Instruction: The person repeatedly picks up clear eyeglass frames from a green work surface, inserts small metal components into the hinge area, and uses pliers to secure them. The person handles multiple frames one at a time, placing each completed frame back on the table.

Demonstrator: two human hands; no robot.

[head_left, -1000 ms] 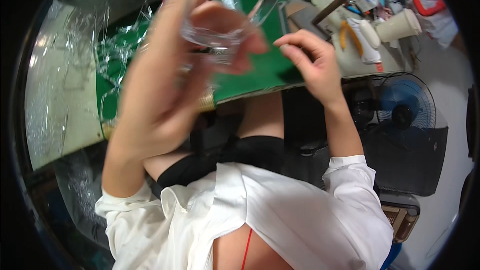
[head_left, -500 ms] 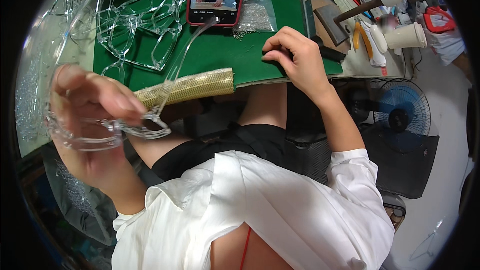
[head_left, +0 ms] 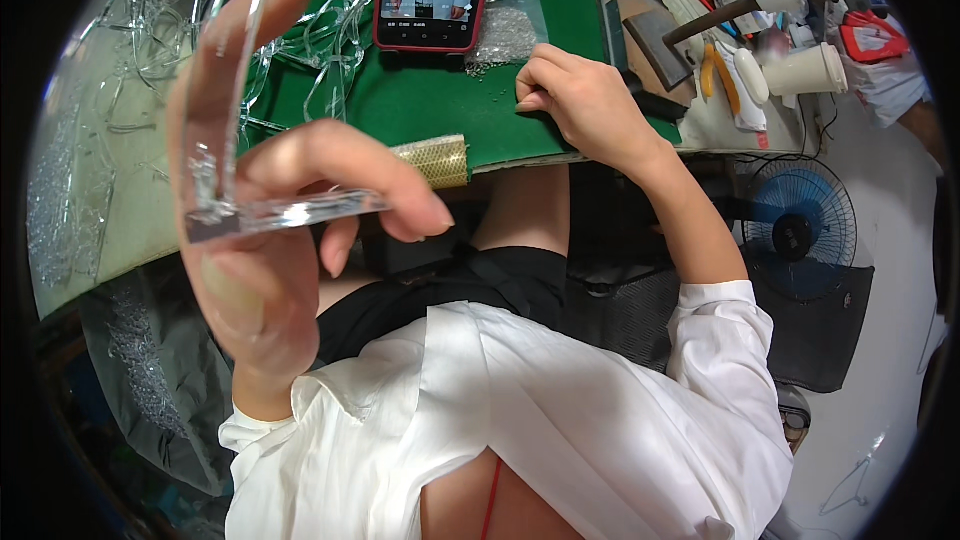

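Observation:
My left hand (head_left: 280, 165) is raised close to the camera, its fingers bent around a clear plastic eyeglass frame (head_left: 315, 208). One long clear temple of it points upward, and the lower part lies across my fingers. My right hand (head_left: 590, 110) rests on the green mat (head_left: 400, 105) with thumb and fingers closed together; whatever lies between them is hidden. Tiny metal pieces (head_left: 497, 90) are scattered beside its fingertips. Beyond them lies a clear bag (head_left: 508, 30) of small metal parts.
Tangled clear eyeglass frames (head_left: 335, 45) cover the mat's left side. A red-cased phone (head_left: 428, 35) stands at the back. A gold mesh roll (head_left: 440, 162) lines the front edge. To the right are a metal bench tool (head_left: 655, 45), yellow-handled pliers (head_left: 727, 80), a white cup (head_left: 808, 72) and a fan (head_left: 800, 235).
My left hand has lifted the eyeglass frame upward and right, turning it so a temple points up. My right hand has shifted slightly left, its fingers still closed.

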